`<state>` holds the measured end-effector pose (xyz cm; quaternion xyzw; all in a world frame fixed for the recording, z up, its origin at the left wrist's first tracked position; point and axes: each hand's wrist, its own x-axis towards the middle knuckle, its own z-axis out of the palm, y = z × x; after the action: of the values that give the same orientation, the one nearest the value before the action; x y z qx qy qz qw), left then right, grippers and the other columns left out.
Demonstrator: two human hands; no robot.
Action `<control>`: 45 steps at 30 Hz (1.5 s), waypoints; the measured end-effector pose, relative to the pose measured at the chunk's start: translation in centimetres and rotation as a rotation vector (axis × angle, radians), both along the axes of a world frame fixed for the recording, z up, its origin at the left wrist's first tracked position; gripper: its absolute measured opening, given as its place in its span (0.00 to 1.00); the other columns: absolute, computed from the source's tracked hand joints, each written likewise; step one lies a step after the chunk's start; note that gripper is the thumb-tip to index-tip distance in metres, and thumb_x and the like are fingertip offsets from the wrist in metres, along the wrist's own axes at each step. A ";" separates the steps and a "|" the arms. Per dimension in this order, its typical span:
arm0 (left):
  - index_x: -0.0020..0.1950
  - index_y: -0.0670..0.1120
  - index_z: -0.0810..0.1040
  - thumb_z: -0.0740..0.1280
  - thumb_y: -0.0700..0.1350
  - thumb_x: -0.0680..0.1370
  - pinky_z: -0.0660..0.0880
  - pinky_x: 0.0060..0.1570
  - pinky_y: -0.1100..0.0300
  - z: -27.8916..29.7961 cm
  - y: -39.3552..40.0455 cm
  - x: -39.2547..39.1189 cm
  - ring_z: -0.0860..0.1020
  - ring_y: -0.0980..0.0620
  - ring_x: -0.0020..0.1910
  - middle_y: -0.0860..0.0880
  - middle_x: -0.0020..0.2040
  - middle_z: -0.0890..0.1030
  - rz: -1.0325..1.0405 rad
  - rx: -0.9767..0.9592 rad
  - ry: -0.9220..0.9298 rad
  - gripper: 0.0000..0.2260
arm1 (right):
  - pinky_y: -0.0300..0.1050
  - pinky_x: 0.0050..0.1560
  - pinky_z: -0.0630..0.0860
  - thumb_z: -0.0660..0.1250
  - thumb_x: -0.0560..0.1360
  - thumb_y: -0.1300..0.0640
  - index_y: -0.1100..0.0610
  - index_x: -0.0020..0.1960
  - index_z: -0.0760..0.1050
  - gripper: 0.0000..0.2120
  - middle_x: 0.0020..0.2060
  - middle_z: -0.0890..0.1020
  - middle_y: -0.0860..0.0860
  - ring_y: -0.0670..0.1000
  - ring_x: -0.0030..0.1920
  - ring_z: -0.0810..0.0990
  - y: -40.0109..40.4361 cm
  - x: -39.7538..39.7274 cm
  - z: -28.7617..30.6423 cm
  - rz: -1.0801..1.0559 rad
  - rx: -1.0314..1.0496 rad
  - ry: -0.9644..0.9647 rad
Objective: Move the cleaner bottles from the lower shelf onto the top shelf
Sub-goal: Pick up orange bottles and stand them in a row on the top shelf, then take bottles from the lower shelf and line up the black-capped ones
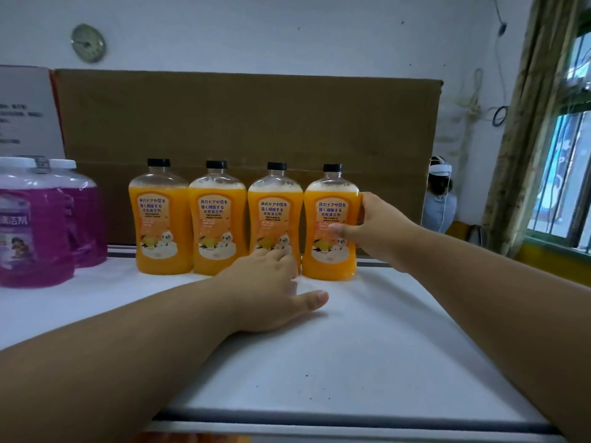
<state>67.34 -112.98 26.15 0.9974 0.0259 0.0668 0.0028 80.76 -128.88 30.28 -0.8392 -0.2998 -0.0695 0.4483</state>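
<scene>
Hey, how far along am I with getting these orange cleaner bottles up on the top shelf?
Four orange bottles stand in a row on the white top shelf. Your right hand grips the rightmost bottle, while your left hand touches the third bottle. The lower shelf is out of view, so I cannot tell what remains.

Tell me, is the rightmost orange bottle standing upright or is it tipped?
Upright. The rightmost orange bottle stands on the white shelf, black cap up, while the right hand grips its side.

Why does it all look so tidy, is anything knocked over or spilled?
Nothing stands out. Four orange bottles stand upright and capped in a row on the white shelf, no spills. The right hand grips the rightmost bottle; the left hand touches its neighbour.
</scene>
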 end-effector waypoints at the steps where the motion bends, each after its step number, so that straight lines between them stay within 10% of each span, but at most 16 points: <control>1: 0.74 0.53 0.66 0.48 0.78 0.69 0.66 0.71 0.49 0.1 -0.1 -0.1 0.64 0.49 0.74 0.51 0.77 0.65 0.003 -0.001 0.000 0.42 | 0.36 0.35 0.75 0.74 0.71 0.46 0.46 0.62 0.68 0.23 0.49 0.79 0.44 0.47 0.48 0.80 -0.1 -0.3 0.1 -0.018 -0.009 -0.008; 6: 0.62 0.57 0.70 0.59 0.72 0.73 0.76 0.50 0.62 1.3 -0.9 -1.6 0.74 0.57 0.51 0.57 0.58 0.75 -0.002 -0.102 -0.070 0.25 | 0.39 0.44 0.74 0.73 0.71 0.40 0.51 0.76 0.58 0.41 0.66 0.73 0.52 0.51 0.57 0.77 -1.5 -2.6 0.8 -0.201 -0.095 -0.238; 22: 0.53 0.66 0.62 0.55 0.72 0.73 0.65 0.45 0.72 -3.9 2.5 -19.9 0.70 0.68 0.49 0.69 0.49 0.67 -0.105 -0.247 -0.617 0.15 | 0.43 0.56 0.72 0.65 0.75 0.43 0.50 0.68 0.67 0.25 0.63 0.73 0.49 0.45 0.59 0.71 1.9 -28.6 -1.4 -0.034 -0.012 -0.828; 33: 0.52 0.59 0.70 0.57 0.64 0.74 0.69 0.46 0.59 -16.3 10.9 -30.6 0.71 0.57 0.48 0.59 0.48 0.73 -0.073 -0.295 -0.376 0.13 | 0.34 0.54 0.68 0.65 0.73 0.43 0.50 0.67 0.67 0.25 0.56 0.69 0.42 0.43 0.56 0.72 8.3 -40.5 -12.7 0.040 -0.039 -0.589; 45: 0.61 0.58 0.71 0.62 0.63 0.77 0.76 0.50 0.54 -25.3 11.7 -23.5 0.75 0.56 0.53 0.57 0.58 0.76 0.139 -0.499 -0.099 0.16 | 0.29 0.45 0.66 0.70 0.73 0.47 0.38 0.62 0.64 0.22 0.49 0.69 0.37 0.41 0.49 0.73 8.7 -33.2 -21.2 -0.009 -0.147 -0.285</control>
<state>43.85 -101.29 0.82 0.9572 0.1099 0.1071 0.2455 47.59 -120.23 9.04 -0.8527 -0.3608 -0.1680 0.3383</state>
